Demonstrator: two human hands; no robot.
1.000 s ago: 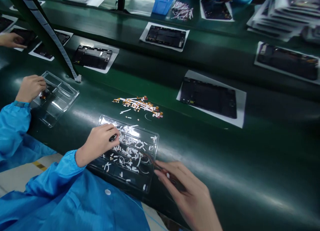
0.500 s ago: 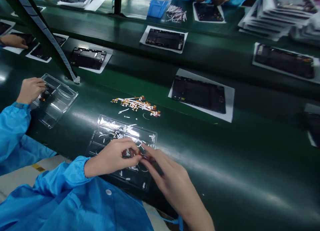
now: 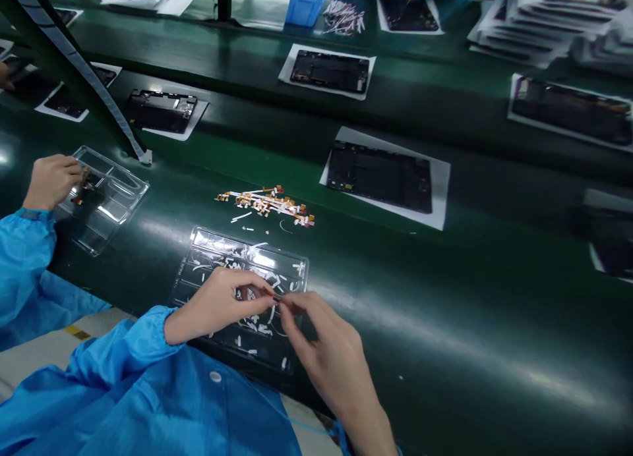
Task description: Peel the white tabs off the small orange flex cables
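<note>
My left hand and my right hand meet over a clear plastic tray littered with small white scraps. Both pinch one tiny dark part between their fingertips, just above the tray's middle. Beyond the tray a loose pile of orange and white flex strips lies on the green belt. My blue sleeve covers the left forearm.
A co-worker's hand at the left rests on another clear tray. Dark tablet frames on white sheets, the nearest, lie along the belt. A slanted post stands at the left. A blue bin is at the far side.
My right hand came up from the tray's lower right corner to meet the left over the tray, and both now pinch the small part. The tablet frames have drifted left on the belt.
</note>
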